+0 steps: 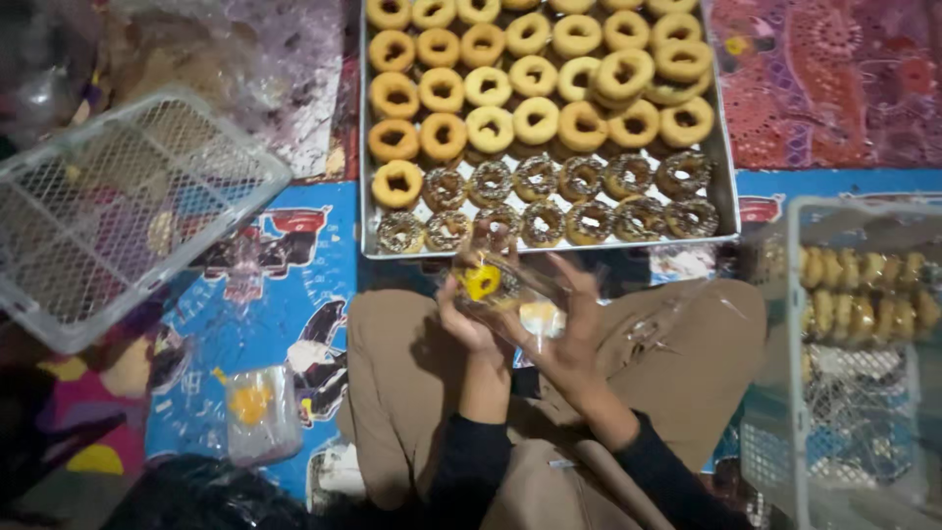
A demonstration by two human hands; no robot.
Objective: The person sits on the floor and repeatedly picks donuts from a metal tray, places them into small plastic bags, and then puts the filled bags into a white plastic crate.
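Both hands, left hand (469, 322) and right hand (571, 312), pinch a clear plastic wrapper with a yellow label (488, 282) around a sprinkled doughnut (above the lap), just below the metal doughnut tray (364, 147).

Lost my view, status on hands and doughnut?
Left hand and right hand both gripping clear bag, sprinkled doughnut inside. Doughnut tray just ahead. Nothing blocking.

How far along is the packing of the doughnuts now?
Done: the basket on the right already holds a row of wrapped doughnuts. In hand: the left hand and right hand hold one sprinkled doughnut in a clear bag. Left: the tray is still nearly full, and the basket on the left looks empty.
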